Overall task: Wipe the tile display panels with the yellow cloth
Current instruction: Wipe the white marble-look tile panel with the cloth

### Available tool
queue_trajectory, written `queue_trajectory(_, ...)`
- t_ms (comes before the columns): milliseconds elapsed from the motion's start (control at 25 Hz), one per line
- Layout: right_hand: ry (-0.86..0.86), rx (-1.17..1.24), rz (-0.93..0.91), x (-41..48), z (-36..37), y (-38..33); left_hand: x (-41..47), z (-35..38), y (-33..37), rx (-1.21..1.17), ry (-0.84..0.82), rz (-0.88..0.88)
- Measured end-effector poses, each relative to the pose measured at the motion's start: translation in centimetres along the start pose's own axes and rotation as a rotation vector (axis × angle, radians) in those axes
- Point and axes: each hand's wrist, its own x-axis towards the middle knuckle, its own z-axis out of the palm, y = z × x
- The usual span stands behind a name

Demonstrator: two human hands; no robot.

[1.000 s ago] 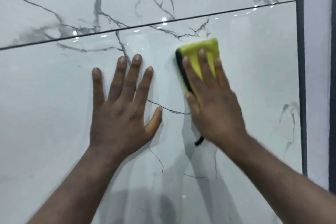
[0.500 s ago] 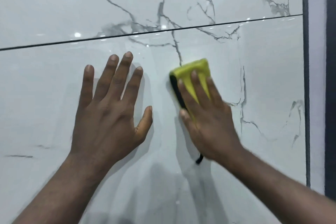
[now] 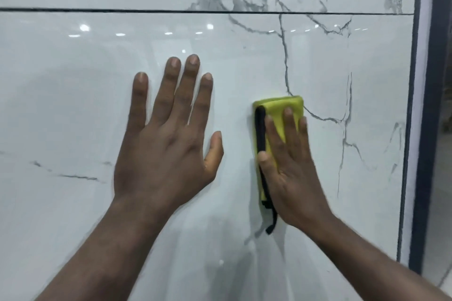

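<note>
Wiping stroke on lower tile panel [image 3: 73, 203]: right hand [image 3: 291, 166] flat, fingers straight, pressing the folded yellow cloth [image 3: 281, 106] against the glossy face, right of centre, well below the seam [image 3: 122, 10]. Left hand [image 3: 166, 144] spread wide, palm on same panel near the cloth, holding nothing. To do it well: even palm pressure, overlapping passes, run right out to the dark frame [image 3: 437, 105], and move the bracing hand off wiped areas, since it likely leaves prints.
</note>
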Motion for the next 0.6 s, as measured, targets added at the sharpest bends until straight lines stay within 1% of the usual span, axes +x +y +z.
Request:
queue_trajectory(80,0.077,0.003,0.078,3.0,-1.0,1.6,-0.1,0.0,0.3,-0.005,-0.012,-0.019)
queue_trajectory(160,0.161,0.043,0.169,8.3,-2.5,1.5,-0.1,-0.2,0.6,-0.013,-0.019,-0.020)
queue_trajectory(200,0.176,0.037,0.139,9.9,-2.6,0.6,0.0,-0.2,0.5,-0.020,-0.019,-0.016)
queue_trajectory(280,0.141,-0.017,-0.005,8.6,-1.5,-1.5,0.1,-0.2,0.4,-0.034,-0.011,-0.018)
queue_trajectory(320,0.084,-0.015,-0.062,6.4,-0.7,-2.3,0.2,-0.1,0.4,-0.029,-0.004,-0.022)
queue_trajectory(360,0.027,0.004,-0.081,3.8,-0.2,-2.7,0.1,-0.1,0.5,-0.018,-0.001,-0.024)
queue_trajectory(440,0.006,0.033,-0.048,1.4,-0.2,-1.2,-0.1,-0.2,0.6,0.006,-0.005,-0.023)
queue_trajectory(520,0.046,0.042,0.033,4.3,-0.9,0.5,0.0,-0.1,0.6,0.010,-0.010,-0.018)
queue_trajectory(600,0.098,0.080,0.122,8.4,-2.0,0.2,0.2,-0.2,0.7,0.005,-0.013,-0.029)
